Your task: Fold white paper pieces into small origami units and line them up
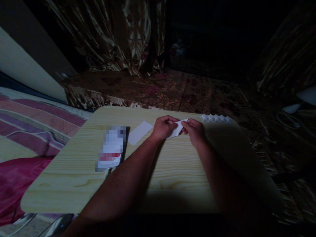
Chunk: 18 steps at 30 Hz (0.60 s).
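Between both hands is a small folded piece of white paper [175, 131], held just above the table near its far side. My left hand [165, 126] pinches its left part, thumb on top. My right hand [194, 130] grips the upper right part, its thumb also pressed on top; the fingers beneath are partly hidden. Left of my left hand, a flat white paper sheet [140, 133] lies on the wooden table [180, 168]. Several small folded white paper pieces [216, 118] stand in a row at the far right of the table.
A phone with a blurred-out screen [112, 146] lies on the table's left half. A bed with a striped cover [29, 121] borders the table on the left, with pink cloth [22, 184] near the corner. Behind are a patterned covered ledge [158, 87] and curtains [138, 33].
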{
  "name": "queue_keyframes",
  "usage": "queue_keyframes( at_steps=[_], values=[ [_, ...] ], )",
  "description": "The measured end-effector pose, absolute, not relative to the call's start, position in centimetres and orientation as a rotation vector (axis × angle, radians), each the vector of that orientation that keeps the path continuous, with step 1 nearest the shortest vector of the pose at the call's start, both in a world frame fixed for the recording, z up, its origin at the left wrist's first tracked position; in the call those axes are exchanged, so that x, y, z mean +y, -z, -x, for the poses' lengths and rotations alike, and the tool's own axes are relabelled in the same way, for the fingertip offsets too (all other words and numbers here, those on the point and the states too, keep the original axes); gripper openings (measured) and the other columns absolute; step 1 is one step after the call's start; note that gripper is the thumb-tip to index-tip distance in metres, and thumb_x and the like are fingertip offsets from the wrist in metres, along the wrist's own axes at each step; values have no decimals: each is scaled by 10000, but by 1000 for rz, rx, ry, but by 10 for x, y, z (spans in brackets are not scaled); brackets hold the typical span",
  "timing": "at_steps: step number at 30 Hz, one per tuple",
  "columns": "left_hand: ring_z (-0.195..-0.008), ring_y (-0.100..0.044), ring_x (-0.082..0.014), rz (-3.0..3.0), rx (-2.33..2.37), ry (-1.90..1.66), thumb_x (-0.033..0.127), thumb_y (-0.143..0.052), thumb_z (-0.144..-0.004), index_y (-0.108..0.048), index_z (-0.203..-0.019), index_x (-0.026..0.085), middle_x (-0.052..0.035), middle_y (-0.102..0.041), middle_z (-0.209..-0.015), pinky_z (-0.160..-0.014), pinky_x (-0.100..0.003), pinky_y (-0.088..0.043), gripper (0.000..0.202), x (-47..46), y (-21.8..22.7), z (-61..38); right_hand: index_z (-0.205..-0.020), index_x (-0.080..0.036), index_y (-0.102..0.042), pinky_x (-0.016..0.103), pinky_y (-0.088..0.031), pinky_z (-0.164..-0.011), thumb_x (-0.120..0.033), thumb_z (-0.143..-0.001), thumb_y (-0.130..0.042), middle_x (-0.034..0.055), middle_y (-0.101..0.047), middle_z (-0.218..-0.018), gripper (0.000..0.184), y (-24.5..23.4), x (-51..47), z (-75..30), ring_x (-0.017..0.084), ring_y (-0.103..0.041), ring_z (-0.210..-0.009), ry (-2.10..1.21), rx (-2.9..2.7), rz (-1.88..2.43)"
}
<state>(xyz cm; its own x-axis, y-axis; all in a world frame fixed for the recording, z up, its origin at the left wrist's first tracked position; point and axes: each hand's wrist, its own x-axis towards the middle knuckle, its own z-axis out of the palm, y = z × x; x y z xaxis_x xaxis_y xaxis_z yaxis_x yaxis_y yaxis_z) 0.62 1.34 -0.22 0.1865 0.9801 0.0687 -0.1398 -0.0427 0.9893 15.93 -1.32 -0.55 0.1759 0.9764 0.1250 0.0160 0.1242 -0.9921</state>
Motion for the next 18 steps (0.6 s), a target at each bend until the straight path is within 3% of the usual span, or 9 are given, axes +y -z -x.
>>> queue_keyframes(
  at_steps=[18],
  values=[
    [-464,-514,-95,-1191,1030,-1211,241,-751,-578,-695,-759,137,1,-649,-605,-479,-226,-405,216,12,-1,-9,-606,-175,-555,218,-300,-415,-414,-736,-654,-1,-615,-522,290,6,-12,-158,85,-441,-412,-958,-1274,1264]
  ],
)
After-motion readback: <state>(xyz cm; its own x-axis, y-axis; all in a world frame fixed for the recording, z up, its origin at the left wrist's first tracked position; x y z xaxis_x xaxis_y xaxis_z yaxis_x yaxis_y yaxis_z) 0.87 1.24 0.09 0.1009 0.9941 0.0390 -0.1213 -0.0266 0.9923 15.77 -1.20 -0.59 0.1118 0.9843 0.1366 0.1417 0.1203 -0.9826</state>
